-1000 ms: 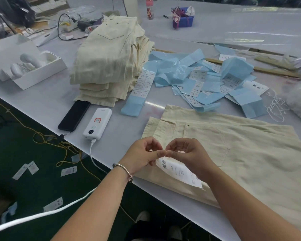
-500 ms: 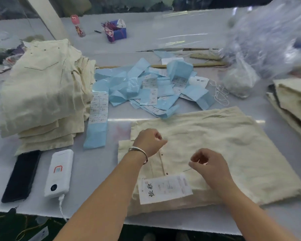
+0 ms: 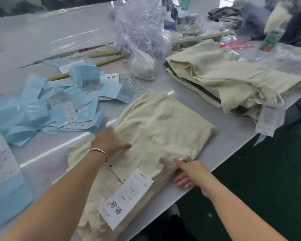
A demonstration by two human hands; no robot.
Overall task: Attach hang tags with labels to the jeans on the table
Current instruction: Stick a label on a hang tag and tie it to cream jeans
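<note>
Label strips (image 3: pixel 47 108): a loose heap of light blue strips with white printed labels, in the left middle of the frame, lying on the bench (image 3: pixel 233 129).
Left hand (image 3: pixel 109 141): it rests flat on the folded jeans, fingers straight and spread, gripping nothing; a thin bracelet (image 3: pixel 98 152) is on the wrist.
Folded jeans (image 3: pixel 160 129): cream colour, in the centre of the frame, near the front edge of the bench.
Hang tag (image 3: pixel 127 197): white, with printed text, lying on the lower part of the jeans.
Right hand (image 3: pixel 189 173): at the right edge of the jeans; thumb on top of the cloth, fingers curled under the edge, gripping it.
Other jeans (image 3: pixel 224 80): a cream pile in the upper right of the frame.
</note>
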